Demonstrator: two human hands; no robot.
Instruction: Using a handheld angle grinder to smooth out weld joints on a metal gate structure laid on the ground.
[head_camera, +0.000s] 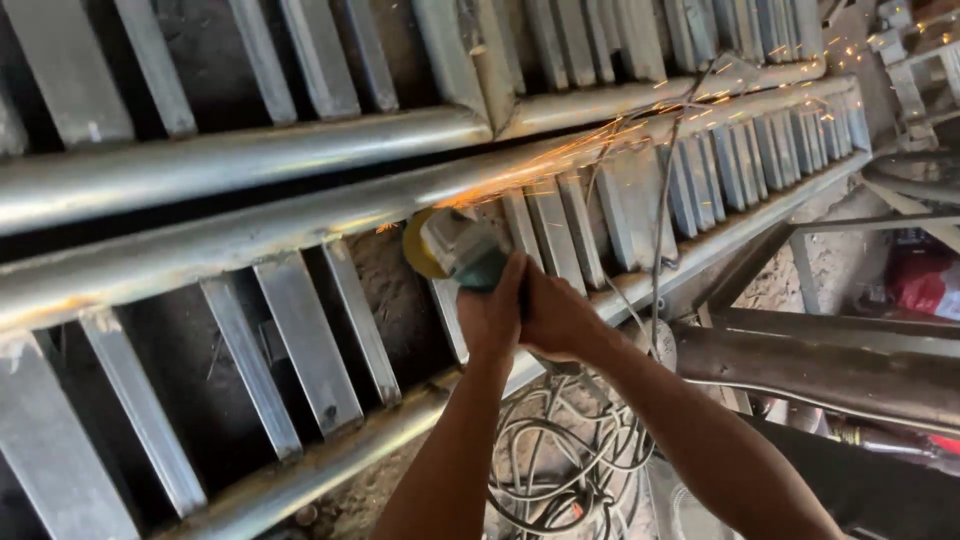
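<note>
Both my hands grip a teal angle grinder (462, 250) with a yellow disc. My left hand (490, 315) wraps the grinder's body from the left. My right hand (553, 318) clasps it from the right, touching the left hand. The disc presses against a long steel pipe (250, 235) of a metal gate frame, and orange sparks (600, 140) fly up and to the right along the pipe. Flat steel slats (305, 345) run between the pipes below and beside the grinder.
A second pipe (230, 160) runs parallel just above the first. The grinder's cord (658, 230) hangs over the frame, and coiled cables (560, 470) lie on the ground underneath. A thick rusty pipe (820, 375) and a red object (915, 280) sit at the right.
</note>
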